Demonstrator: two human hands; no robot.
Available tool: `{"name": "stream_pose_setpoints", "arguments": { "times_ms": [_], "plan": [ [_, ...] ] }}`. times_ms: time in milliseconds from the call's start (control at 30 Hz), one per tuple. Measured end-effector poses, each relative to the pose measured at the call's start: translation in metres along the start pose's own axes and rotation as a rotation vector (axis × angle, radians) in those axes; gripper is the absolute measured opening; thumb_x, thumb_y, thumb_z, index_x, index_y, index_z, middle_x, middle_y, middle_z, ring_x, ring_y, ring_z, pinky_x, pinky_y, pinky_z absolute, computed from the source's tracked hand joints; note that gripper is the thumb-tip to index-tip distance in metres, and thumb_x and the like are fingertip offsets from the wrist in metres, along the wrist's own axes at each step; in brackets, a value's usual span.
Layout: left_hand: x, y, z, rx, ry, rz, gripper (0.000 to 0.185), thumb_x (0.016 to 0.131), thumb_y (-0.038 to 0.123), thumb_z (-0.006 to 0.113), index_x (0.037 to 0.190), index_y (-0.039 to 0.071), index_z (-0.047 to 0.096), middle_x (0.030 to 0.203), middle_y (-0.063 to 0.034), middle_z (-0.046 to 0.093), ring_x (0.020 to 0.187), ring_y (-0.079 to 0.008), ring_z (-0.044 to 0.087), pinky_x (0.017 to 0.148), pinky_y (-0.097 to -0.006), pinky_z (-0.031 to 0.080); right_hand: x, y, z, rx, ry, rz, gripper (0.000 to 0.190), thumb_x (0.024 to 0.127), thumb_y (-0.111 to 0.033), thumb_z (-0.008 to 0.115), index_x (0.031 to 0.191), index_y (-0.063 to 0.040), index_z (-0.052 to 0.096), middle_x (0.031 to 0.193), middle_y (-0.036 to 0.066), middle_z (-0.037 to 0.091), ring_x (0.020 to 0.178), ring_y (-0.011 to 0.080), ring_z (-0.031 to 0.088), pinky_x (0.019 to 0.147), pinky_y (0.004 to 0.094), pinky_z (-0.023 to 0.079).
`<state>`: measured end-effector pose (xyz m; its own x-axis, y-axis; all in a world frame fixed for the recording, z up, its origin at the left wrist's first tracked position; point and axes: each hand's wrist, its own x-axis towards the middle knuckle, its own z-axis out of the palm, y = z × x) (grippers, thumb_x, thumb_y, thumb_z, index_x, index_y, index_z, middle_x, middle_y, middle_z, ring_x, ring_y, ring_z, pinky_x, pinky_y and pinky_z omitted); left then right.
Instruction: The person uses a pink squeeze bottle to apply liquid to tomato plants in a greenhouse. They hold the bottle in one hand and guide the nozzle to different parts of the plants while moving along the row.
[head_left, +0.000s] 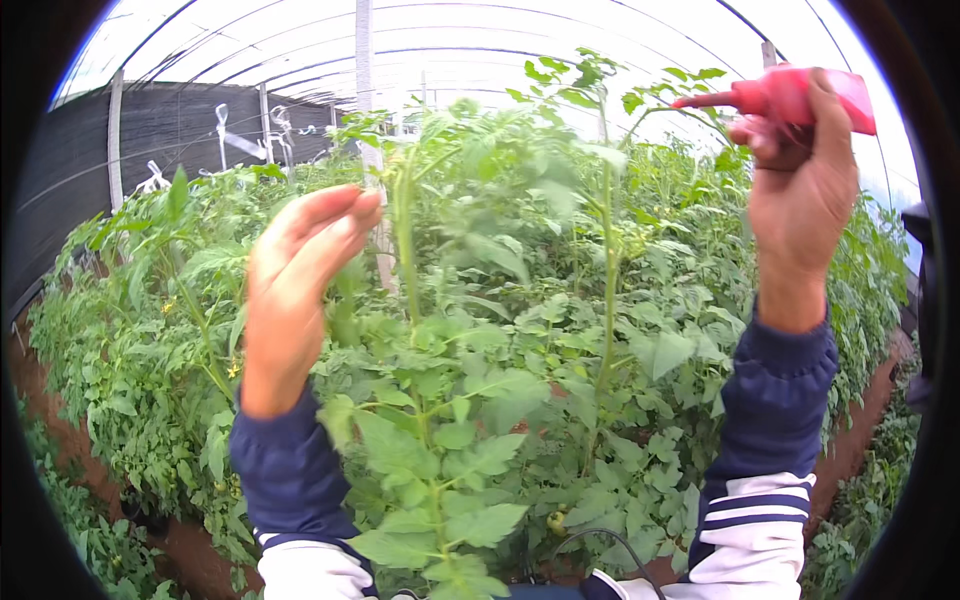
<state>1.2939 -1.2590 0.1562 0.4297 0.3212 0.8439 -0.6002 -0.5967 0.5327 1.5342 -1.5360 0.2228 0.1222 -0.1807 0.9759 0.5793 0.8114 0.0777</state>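
Observation:
My right hand (802, 172) is raised at the upper right and grips a red plastic squeeze bottle (844, 97), tilted so its long narrow nozzle points left. The nozzle tip is close to a thin leafy shoot of a tomato plant. My left hand (300, 262) is raised at centre left, its fingers bent together by the yellowish flowers near the top of a tomato stem (407, 240). Whether the fingertips pinch a part of the plant cannot be made out. A second tomato stem (608, 277) stands upright between the hands.
Dense tomato foliage (135, 360) surrounds me inside a greenhouse with thin roof hoops. A pale post (365, 75) rises behind the near stem. Dark netting (187, 124) lines the left side. Bare soil paths (862, 442) run at both sides. A dark cable (615, 536) loops low in front.

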Motion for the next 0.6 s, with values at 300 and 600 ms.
{"name": "stream_pose_setpoints", "arguments": {
  "times_ms": [300, 600],
  "plan": [
    [-0.089, 0.101, 0.072, 0.435, -0.836, 0.229, 0.037, 0.088, 0.019, 0.076, 0.116, -0.001, 0.061, 0.106, -0.0158, 0.072, 0.091, -0.0301, 0.073, 0.079, -0.0374, 0.059, -0.025, -0.060, -0.129, -0.308, 0.113, 0.127, 0.033, 0.100, -0.027, 0.062, 0.107, 0.005, 0.061, 0.075, 0.009, 0.065, 0.057, 0.0112, 0.058, 0.060, 0.0268, 0.054],
    [-0.014, 0.092, 0.172, 0.957, -0.804, 0.275, 0.011, 0.091, 0.009, 0.063, 0.100, 0.003, 0.065, 0.088, -0.0148, 0.069, 0.080, -0.0318, 0.070, 0.070, -0.0395, 0.055, -0.074, -0.077, -0.195, -0.222, 0.302, 0.285, 0.038, 0.102, -0.028, 0.060, 0.119, 0.006, 0.056, 0.083, 0.010, 0.064, 0.055, 0.0110, 0.054, 0.056, 0.0258, 0.052]
  ]
}}
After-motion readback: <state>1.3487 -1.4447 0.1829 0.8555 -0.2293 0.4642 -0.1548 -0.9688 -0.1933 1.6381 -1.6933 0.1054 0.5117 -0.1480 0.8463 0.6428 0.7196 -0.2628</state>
